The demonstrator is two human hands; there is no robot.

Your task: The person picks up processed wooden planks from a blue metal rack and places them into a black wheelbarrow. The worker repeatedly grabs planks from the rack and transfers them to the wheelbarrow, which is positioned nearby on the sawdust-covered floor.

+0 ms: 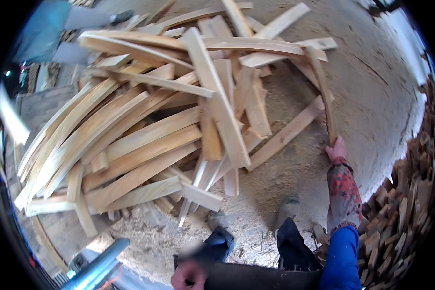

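Observation:
My right hand [337, 149], at the end of a red-patterned sleeve cuff, is closed around the near end of a narrow wooden board [321, 82]. The board runs away from me, its far end over the right side of a pile of boards. Low in the view, near my body, my left hand [187, 275] has its fingers curled; what they hold, if anything, I cannot make out. Beside it lies a dark brown surface [263, 276]. The pile of pale sawn boards [154, 140], some curved, lies crisscrossed ahead and to the left.
Dusty ground with sawdust [362, 92] spreads to the right. Stacked wood pieces [396, 222] line the right edge. A metal tube [101, 263] is at lower left. Another person's blue-green clothing [43, 31] shows at upper left. My shoes [287, 210] stand just short of the pile.

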